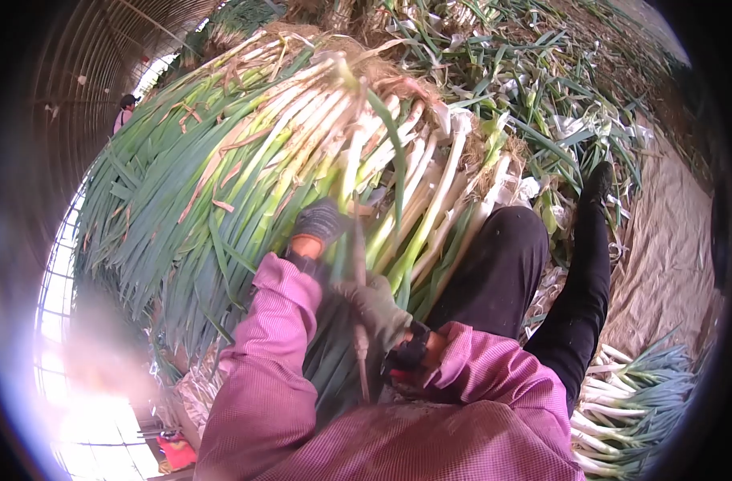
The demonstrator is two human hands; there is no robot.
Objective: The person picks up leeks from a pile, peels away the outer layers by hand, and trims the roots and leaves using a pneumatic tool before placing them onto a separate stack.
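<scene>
A large heap of long green onions (253, 152) lies in front of me, white root ends toward the upper right and green leaves toward the left. My left hand (319, 220), in a dark grey glove, is closed at the green stalks. My right hand (378, 309), in a lighter glove, is below and to the right of it, its fingers bent and blurred. A thin brownish stalk (359, 321) runs upright between the two hands. Its upper part is smeared, and what each hand grips cannot be made out.
Peeled green onions (614, 409) lie in a row at the lower right beside a tan sheet (663, 256). Loose leaf scraps (534, 104) cover the ground at the upper right. My dark-trousered legs stretch right. Another person (125, 112) is far off at the upper left.
</scene>
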